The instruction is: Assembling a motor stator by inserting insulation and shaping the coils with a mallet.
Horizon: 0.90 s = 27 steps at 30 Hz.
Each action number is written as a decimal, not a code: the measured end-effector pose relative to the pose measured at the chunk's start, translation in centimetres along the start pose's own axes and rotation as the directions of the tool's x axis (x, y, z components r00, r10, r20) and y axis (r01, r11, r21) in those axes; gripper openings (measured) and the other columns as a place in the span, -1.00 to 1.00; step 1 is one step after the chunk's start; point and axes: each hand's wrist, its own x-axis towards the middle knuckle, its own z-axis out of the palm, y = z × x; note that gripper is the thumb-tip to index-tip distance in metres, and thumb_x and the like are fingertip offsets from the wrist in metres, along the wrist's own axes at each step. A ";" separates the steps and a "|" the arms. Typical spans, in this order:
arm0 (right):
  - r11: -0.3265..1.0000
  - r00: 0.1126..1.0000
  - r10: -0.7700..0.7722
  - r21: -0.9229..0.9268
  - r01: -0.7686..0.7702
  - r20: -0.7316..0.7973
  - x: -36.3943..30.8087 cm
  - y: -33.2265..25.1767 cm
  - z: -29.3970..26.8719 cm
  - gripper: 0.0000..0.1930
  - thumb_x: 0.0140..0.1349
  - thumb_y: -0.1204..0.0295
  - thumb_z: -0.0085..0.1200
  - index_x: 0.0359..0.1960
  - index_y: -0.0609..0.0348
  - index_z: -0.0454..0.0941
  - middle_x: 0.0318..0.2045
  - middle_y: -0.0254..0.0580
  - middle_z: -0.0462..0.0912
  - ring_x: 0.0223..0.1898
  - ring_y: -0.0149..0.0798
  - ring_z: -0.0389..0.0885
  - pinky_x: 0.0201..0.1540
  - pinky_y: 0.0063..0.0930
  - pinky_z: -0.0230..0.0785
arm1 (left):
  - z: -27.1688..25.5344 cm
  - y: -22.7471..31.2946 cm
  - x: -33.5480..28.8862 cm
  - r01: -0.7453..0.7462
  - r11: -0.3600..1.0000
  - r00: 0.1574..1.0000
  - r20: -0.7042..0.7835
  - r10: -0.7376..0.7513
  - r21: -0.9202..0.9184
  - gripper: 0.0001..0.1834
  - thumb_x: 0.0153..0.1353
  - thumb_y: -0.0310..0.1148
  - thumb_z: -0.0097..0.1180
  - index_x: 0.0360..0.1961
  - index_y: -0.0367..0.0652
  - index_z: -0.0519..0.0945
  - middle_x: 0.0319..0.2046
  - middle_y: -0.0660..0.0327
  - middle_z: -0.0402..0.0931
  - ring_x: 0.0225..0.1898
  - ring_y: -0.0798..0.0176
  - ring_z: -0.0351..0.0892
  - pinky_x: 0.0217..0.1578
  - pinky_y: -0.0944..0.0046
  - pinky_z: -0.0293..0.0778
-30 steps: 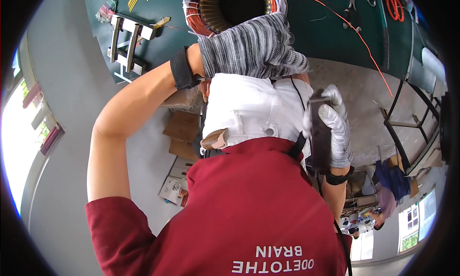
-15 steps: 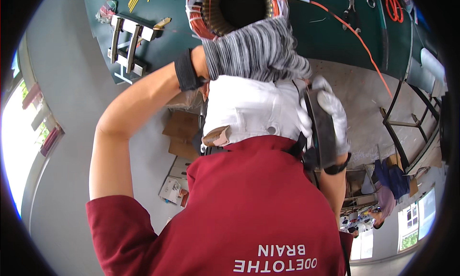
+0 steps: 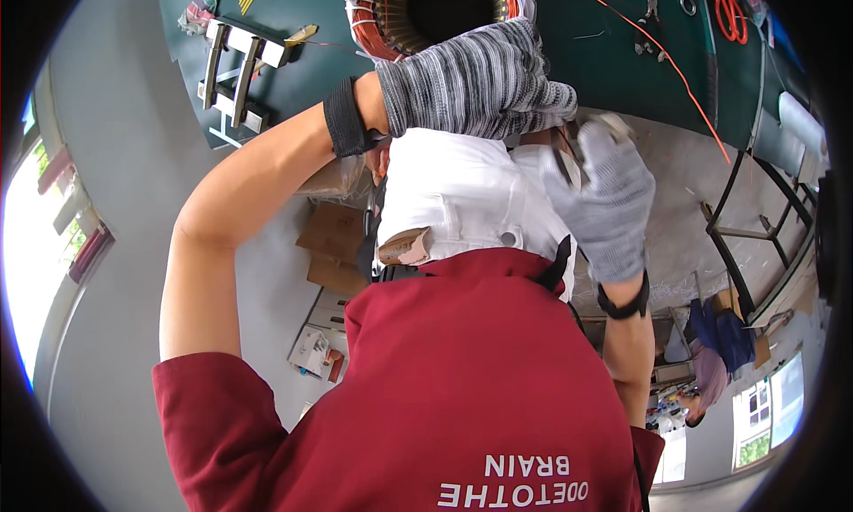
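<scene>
My left hand (image 3: 480, 79), in a grey striped glove, reaches across above my white trousers (image 3: 444, 179). Its fingers are curled closed, and whatever they hold is hidden. Close by on the right is my right hand (image 3: 606, 197), in a lighter grey glove, with bent fingers blurred at the tips. A small dark edge shows between its thumb and fingers, too unclear to name. Just beyond my left hand, a motor stator (image 3: 362, 16) with orange windings and white ties rests on the green table (image 3: 586, 77).
An orange wire (image 3: 662, 61) runs from the stator past the table's edge. A metal frame (image 3: 235, 72) stands at left; pliers (image 3: 651, 10) and red-handled scissors (image 3: 730, 19) lie at right. A black metal rack (image 3: 729, 237) and another person (image 3: 711, 370) are farther right.
My right hand has turned and moved up toward my left hand. The long dark flat thing beside it no longer shows. My left hand has hardly moved.
</scene>
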 end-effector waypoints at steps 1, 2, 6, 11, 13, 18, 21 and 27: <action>1.000 1.000 0.011 -0.015 -0.011 -0.001 -0.6 0.4 -0.1 -0.74 -0.17 0.45 0.22 -0.39 0.17 0.48 -0.44 -0.15 0.52 -0.52 -0.24 0.51 -0.40 -0.43 0.42 | 0.5 -0.2 0.3 -0.015 1.000 1.000 -0.005 0.015 -0.011 -0.74 -0.07 -0.37 0.11 -0.27 -0.07 0.56 -0.60 0.15 0.35 -0.49 0.08 0.33 -0.38 0.15 0.29; 0.998 1.000 -0.012 -0.068 0.013 0.017 -1.3 0.8 -0.4 -0.73 -0.19 0.41 0.24 -0.39 0.14 0.49 -0.43 -0.14 0.52 -0.50 -0.19 0.51 -0.38 -0.39 0.42 | 0.5 -0.3 0.4 -0.014 0.999 0.999 0.040 0.015 -0.037 -0.74 -0.07 -0.37 0.11 -0.27 -0.07 0.56 -0.60 0.15 0.35 -0.49 0.08 0.33 -0.39 0.15 0.29; 0.988 0.969 0.118 -0.121 -0.093 0.216 -2.9 0.0 -2.7 -0.78 -0.15 0.37 0.20 -0.41 0.08 0.50 -0.41 -0.16 0.52 -0.46 -0.16 0.50 -0.39 -0.36 0.41 | -0.4 0.0 -0.4 0.017 0.999 0.998 0.062 -0.016 -0.027 -0.73 -0.07 -0.37 0.10 -0.25 -0.06 0.54 -0.60 0.14 0.34 -0.48 0.07 0.32 -0.39 0.15 0.29; 1.000 0.996 0.016 -0.026 -0.014 0.082 -0.3 0.4 0.6 -0.76 -0.15 0.35 0.20 -0.40 0.11 0.49 -0.37 -0.12 0.51 -0.45 -0.09 0.50 -0.42 -0.31 0.40 | 0.6 -0.5 0.1 -0.051 0.995 0.996 -0.070 0.045 -0.086 -0.74 -0.06 -0.36 0.09 -0.26 -0.04 0.53 -0.62 0.16 0.32 -0.49 0.07 0.32 -0.39 0.16 0.28; 0.999 0.996 0.020 -0.031 -0.017 0.090 -1.9 0.2 -0.6 -0.73 -0.14 0.37 0.19 -0.37 0.13 0.47 -0.38 -0.09 0.51 -0.45 -0.08 0.50 -0.42 -0.28 0.40 | 0.4 -0.1 -0.3 -0.022 0.997 1.000 -0.012 0.021 -0.073 -0.76 -0.04 -0.35 0.08 -0.27 -0.03 0.54 -0.62 0.17 0.32 -0.50 0.07 0.32 -0.38 0.16 0.28; 0.961 0.957 0.211 0.139 -0.241 0.196 -0.6 0.0 -0.3 -0.78 -0.10 0.44 0.16 -0.40 0.21 0.43 -0.52 -0.10 0.47 -0.60 -0.09 0.44 -0.50 -0.36 0.38 | -0.4 -0.1 0.0 -0.013 0.999 0.999 0.034 0.015 -0.049 -0.75 -0.03 -0.34 0.09 -0.25 -0.04 0.54 -0.62 0.18 0.33 -0.52 0.10 0.32 -0.36 0.17 0.28; 0.834 0.922 0.294 0.405 -0.376 0.251 -0.9 1.2 0.2 -0.86 0.01 0.48 0.11 -0.44 0.20 0.39 -0.66 -0.21 0.41 -0.70 -0.31 0.36 -0.58 -0.49 0.31 | -0.3 -0.3 0.3 -0.016 0.998 0.998 0.061 0.020 -0.061 -0.72 -0.07 -0.39 0.12 -0.24 -0.06 0.55 -0.61 0.18 0.34 -0.51 0.09 0.32 -0.35 0.15 0.28; -0.447 0.453 0.250 0.517 -0.730 0.856 -3.1 2.1 -1.2 -0.59 0.21 0.12 -0.05 -0.05 0.16 0.33 -0.24 -0.13 0.50 -0.39 -0.34 0.57 -0.25 -0.37 0.50 | -0.5 0.2 0.3 -0.029 0.985 0.999 0.008 0.031 -0.171 -0.70 -0.12 -0.44 0.13 -0.26 -0.05 0.56 -0.61 0.20 0.33 -0.51 0.07 0.33 -0.34 0.11 0.29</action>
